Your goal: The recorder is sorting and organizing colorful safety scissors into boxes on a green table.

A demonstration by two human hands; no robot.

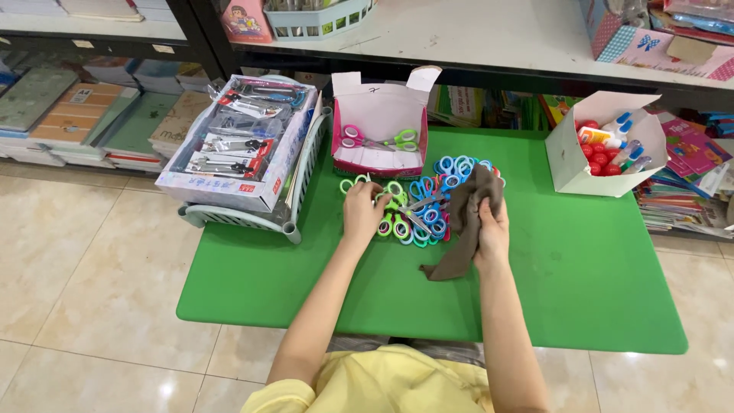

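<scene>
A heap of small scissors [422, 200] with green, blue and pink handles lies on the green table [581, 260]. My left hand [362, 209] rests on the heap's left side, fingers closed around a green-handled pair. My right hand [491, 229] grips a brown cloth [466, 222] that hangs down to the table, right beside the heap. Behind the heap stands an open pink box [380, 130] holding two pairs of scissors, one pink and one green.
A pale basket [294, 205] at the left carries a flat box of packaged tools [241, 138]. A white carton [569, 164] with glue bottles and red caps stands at the right. Shelves of books and stationery run behind the table. Tiled floor surrounds it.
</scene>
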